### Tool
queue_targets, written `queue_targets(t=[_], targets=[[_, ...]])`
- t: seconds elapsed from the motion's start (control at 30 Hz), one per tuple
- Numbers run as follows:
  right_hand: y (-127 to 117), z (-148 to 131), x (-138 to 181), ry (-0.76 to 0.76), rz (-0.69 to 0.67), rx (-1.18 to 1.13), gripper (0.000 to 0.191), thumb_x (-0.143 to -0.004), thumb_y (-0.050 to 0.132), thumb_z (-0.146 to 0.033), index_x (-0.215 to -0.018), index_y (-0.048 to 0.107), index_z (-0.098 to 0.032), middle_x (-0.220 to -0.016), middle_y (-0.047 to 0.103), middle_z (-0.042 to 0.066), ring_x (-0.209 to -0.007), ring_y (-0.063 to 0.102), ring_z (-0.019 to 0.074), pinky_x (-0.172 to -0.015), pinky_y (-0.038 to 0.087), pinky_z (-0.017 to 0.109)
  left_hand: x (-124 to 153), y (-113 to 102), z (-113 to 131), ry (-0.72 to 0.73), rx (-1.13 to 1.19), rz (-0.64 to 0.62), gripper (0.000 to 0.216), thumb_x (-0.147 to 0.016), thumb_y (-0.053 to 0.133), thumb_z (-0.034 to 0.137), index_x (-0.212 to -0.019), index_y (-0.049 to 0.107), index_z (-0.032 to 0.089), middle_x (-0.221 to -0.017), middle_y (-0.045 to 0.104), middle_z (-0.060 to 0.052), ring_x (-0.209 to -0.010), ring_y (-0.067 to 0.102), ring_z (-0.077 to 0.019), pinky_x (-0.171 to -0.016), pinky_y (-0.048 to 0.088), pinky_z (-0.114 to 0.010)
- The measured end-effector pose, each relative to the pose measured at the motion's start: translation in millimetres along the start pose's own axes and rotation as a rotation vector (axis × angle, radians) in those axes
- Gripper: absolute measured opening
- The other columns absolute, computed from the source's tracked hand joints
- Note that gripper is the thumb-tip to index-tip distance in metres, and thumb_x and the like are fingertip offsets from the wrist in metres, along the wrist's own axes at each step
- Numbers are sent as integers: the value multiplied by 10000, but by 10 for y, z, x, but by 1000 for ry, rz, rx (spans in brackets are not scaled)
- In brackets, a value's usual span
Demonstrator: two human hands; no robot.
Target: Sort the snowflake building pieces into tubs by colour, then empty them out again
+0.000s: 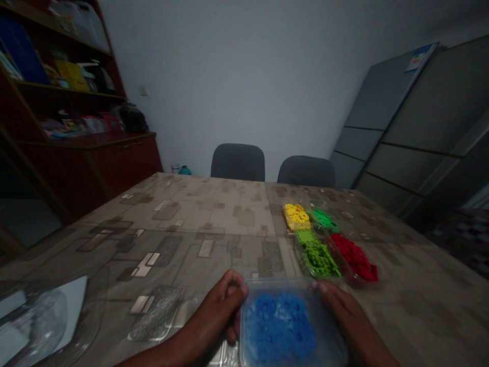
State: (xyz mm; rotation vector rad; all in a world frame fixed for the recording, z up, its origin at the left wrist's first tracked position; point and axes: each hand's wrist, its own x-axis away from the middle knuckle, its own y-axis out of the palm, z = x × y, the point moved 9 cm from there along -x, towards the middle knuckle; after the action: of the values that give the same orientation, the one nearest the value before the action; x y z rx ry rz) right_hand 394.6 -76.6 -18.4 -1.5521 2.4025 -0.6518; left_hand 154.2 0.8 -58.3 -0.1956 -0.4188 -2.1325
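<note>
A clear plastic box (pixel 267 286) full of blue bricks (pixel 278 326) sits at the near edge of the table. My left hand (pixel 225 306) curls round its left side, fingers closed against the wall. On the right side my right hand (pixel 344 311) grips the box, fingers pressed to its rim. Just beyond stand several open trays: yellow bricks (pixel 296 216), dark green bricks (pixel 324 220), light green bricks (pixel 317 255) and red bricks (pixel 355 260).
The table wears a patterned brown cloth (pixel 183 224). A clear lid or container (pixel 46 321) lies at the near left. Two grey chairs (pixel 237 162) stand at the far side. A dark red shelf unit (pixel 76 127) is on the left, grey cabinets (pixel 420 137) on the right.
</note>
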Motion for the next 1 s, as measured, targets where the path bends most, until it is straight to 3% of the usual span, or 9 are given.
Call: queue_targets(t=[0.1, 0.27, 0.4, 0.7, 0.83, 1.0], targets=[[73, -74, 5, -44, -23, -7, 476, -805, 543, -625, -777, 736, -190, -823, 748, 67, -849, 684, 287, -749, 545, 323, -12, -30, 8, 13, 62, 20, 487, -740, 680, 635, -842, 440, 225, -505, 461, 101, -349, 402, -64, -336, 293, -153], [240, -165, 112, -41, -46, -81, 455, -856, 516, -576, -925, 751, -193, -1001, 755, 72, -967, 676, 283, -811, 533, 319, 48, -163, 74, 38, 69, 25, 430, -758, 717, 556, -816, 471, 208, -536, 500, 86, -392, 457, -70, -376, 332, -156], [326, -184, 118, -37, -68, -71, 443, -859, 512, -552, -976, 737, -190, -1026, 748, 75, -1033, 660, 286, -874, 513, 338, 85, -230, 81, 24, 44, 41, 429, -757, 726, 545, -812, 476, 202, -526, 487, 94, -386, 447, -62, -371, 321, -147], [379, -156, 45, -34, -49, -112, 489, -842, 496, -652, -759, 674, -205, -798, 715, 47, -843, 669, 262, -771, 537, 303, 77, -210, 45, 19, 38, 49, 418, -779, 703, 544, -843, 459, 212, -536, 495, 97, -375, 443, -60, -363, 332, -148], [356, -126, 86, 11, 28, -180, 467, -861, 483, -631, -781, 682, -216, -830, 724, 42, -856, 665, 252, -766, 532, 284, 97, -204, 76, 42, 39, 40, 397, -804, 677, 540, -870, 463, 212, -566, 504, 87, -404, 458, -68, -379, 343, -153], [433, -96, 80, 8, -52, -197, 485, -854, 492, -649, -825, 703, -214, -796, 701, 40, -803, 648, 247, -738, 530, 292, 111, -188, 36, 36, 73, 34, 387, -812, 683, 508, -898, 446, 214, -591, 506, 87, -419, 472, -66, -387, 343, -150]])
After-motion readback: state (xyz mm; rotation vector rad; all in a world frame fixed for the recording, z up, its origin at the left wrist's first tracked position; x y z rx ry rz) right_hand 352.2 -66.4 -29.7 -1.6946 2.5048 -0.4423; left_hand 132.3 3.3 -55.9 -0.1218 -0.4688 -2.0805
